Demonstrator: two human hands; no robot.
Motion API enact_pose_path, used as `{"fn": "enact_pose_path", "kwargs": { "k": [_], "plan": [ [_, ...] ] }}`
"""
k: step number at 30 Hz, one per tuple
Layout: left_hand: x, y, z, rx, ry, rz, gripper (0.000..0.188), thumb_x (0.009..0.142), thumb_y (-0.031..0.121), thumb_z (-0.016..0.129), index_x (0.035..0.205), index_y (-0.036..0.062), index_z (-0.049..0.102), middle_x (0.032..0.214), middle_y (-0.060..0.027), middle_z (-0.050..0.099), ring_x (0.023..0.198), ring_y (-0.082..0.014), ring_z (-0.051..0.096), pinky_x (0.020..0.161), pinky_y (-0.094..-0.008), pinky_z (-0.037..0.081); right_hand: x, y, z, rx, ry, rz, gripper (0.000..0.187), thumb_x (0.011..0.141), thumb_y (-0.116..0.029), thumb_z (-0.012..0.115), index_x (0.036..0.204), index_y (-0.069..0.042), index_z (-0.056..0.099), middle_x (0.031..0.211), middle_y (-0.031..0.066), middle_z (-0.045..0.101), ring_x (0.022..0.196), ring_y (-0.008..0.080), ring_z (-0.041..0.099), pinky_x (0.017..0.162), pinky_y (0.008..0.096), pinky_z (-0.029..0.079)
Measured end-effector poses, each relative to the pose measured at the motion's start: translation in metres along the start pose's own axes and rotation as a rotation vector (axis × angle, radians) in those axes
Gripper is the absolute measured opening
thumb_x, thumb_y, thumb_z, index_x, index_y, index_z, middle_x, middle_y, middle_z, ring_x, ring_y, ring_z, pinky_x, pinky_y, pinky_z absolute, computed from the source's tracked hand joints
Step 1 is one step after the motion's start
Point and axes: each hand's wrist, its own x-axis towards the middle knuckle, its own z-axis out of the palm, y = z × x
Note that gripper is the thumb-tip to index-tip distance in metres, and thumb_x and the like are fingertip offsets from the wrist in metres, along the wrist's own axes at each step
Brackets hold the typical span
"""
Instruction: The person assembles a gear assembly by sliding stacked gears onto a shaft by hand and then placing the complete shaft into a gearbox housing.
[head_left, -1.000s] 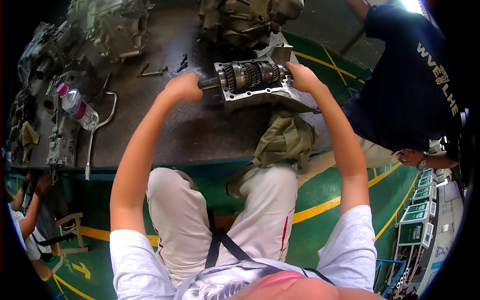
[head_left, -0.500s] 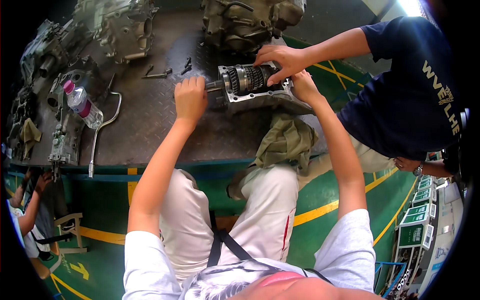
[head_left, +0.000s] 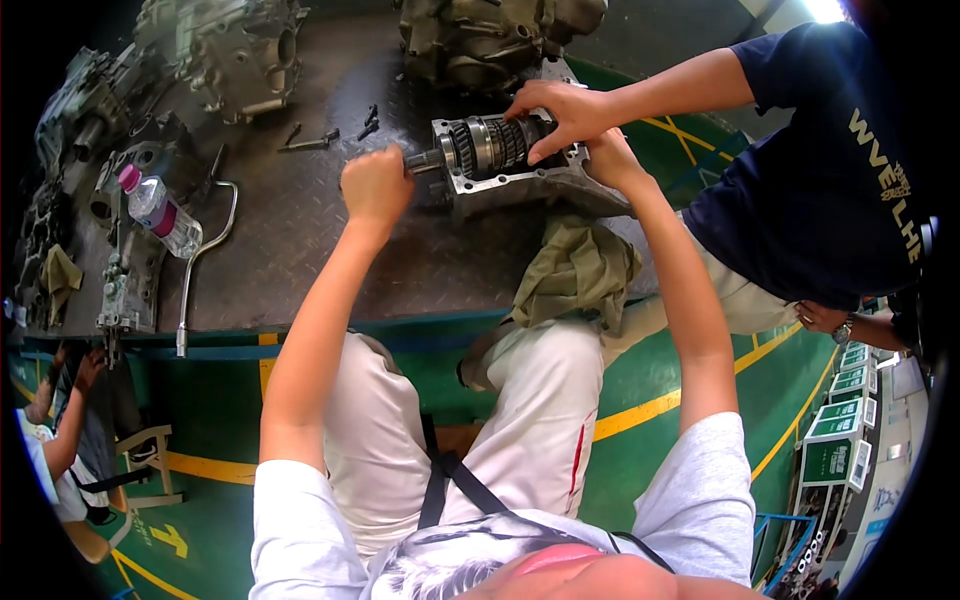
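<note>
A gear shaft (head_left: pixel 480 147) with several toothed gears lies in an open metal gearbox housing (head_left: pixel 510 182). Its thin end sticks out past the housing's left wall. My left hand (head_left: pixel 376 192) is closed in a fist round that end. At the right end of the housing is my right hand (head_left: pixel 612 162); its fingers are largely hidden behind another person's hand and the metal, so their grip does not show. That person's hand (head_left: pixel 568 112) reaches in from the right, its fingers resting on the gears and the housing's edge.
A crumpled olive cloth (head_left: pixel 572 270) hangs over the table's front edge. Several loose bolts (head_left: pixel 312 142) lie behind my left hand. Further left are a bent wrench bar (head_left: pixel 212 245), a water bottle (head_left: pixel 160 212) and metal castings (head_left: pixel 130 270). Another large gearbox casing (head_left: pixel 490 45) stands behind the housing.
My left fist has turned slightly round the shaft end. My right hand has shifted a little farther from me. The other person's hand stays on the gears.
</note>
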Motion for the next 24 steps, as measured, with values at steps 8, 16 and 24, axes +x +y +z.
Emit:
{"fn": "enact_pose_path", "kwargs": {
  "k": [8,16,24],
  "plan": [
    [0.000,-0.002,0.002,0.017,0.022,-0.022,0.009,0.066,0.014,0.066,0.065,0.0062,0.060,0.065,-0.0147,0.064,0.062,-0.0313,0.064,0.059,-0.0406,0.050,-0.016,-0.009,0.003,0.009,0.084,0.132,0.053,0.071,-0.034,0.074,0.110,-0.002,0.059,0.114,0.0144,0.056,0.108,0.0304,0.052,0.096,0.0361,0.039],
    [0.003,0.002,0.003,0.017,-0.012,-0.026,0.013,0.068,0.017,0.067,0.068,0.0057,0.060,0.065,-0.0137,0.063,0.062,-0.0318,0.063,0.057,-0.0422,0.049,-0.069,0.053,0.077,-0.221,0.290,0.363,0.046,0.073,-0.013,0.065,0.116,-0.002,0.054,0.119,0.0184,0.054,0.113,0.0345,0.050,0.098,0.0397,0.038],
    [0.000,0.000,0.003,0.005,0.014,-0.036,0.011,0.066,0.016,0.066,0.067,0.0067,0.061,0.065,-0.0138,0.063,0.062,-0.0320,0.063,0.058,-0.0417,0.049,-0.065,0.025,0.074,-0.361,0.139,0.723,0.046,0.069,0.002,0.057,0.114,-0.004,0.047,0.111,0.0182,0.057,0.111,0.0346,0.051,0.094,0.0437,0.040]
  ]
}}
